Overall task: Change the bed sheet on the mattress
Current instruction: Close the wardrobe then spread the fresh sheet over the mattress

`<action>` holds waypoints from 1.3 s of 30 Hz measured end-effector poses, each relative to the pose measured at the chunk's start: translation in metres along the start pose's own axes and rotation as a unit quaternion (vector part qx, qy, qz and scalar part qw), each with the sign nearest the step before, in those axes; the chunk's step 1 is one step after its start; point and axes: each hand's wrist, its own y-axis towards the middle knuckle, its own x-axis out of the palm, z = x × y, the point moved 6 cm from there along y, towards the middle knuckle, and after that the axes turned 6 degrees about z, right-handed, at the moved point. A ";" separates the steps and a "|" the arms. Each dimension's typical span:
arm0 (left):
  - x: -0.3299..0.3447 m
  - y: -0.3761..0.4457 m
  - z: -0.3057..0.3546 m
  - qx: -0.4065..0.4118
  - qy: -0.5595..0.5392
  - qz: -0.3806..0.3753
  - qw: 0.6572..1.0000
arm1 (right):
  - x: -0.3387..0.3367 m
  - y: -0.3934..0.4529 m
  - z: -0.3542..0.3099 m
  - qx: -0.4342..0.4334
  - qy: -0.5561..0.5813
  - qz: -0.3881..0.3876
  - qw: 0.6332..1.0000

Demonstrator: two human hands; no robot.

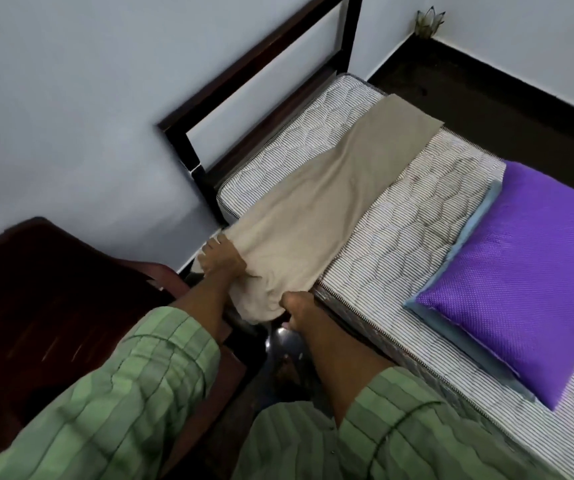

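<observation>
Fingers (214, 245) of my left hand (221, 259) were curled into the bunched near end of the beige bed sheet (316, 209), gripping its soft, creased cloth just off the corner of the mattress (399, 237). My right hand (297, 306) pinched the same gathered end lower down, beside the mattress edge; its fingertips were buried in the folds, so I could only see the knuckles and the back of the hand. From my hands the sheet ran away as a long folded band, wrinkled near me and flat and smooth at its far squared end, lying diagonally across the bare mattress. The mattress top was quilted, white with fine dark stripes and curved stitch lines, its side piped with a darker patterned border. On it to the right lay a purple pillow (524, 271), shiny with a fine dotted weave, rimmed by a pale blue flange; its right side was cut off by the frame. A dark wooden bed frame (261, 71) of square rails stood against the pale wall. At left I saw a dark, glossy wooden piece of furniture (53, 306), only partly in view and hard to identify. Green checked sleeves (133, 393) covered both forearms. Something shiny on the dark floor between my arms was too blurred to name.
</observation>
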 end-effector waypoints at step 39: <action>0.199 0.280 0.113 0.117 -0.137 0.064 0.982 | 0.092 0.355 -0.224 -0.280 -0.238 0.030 0.929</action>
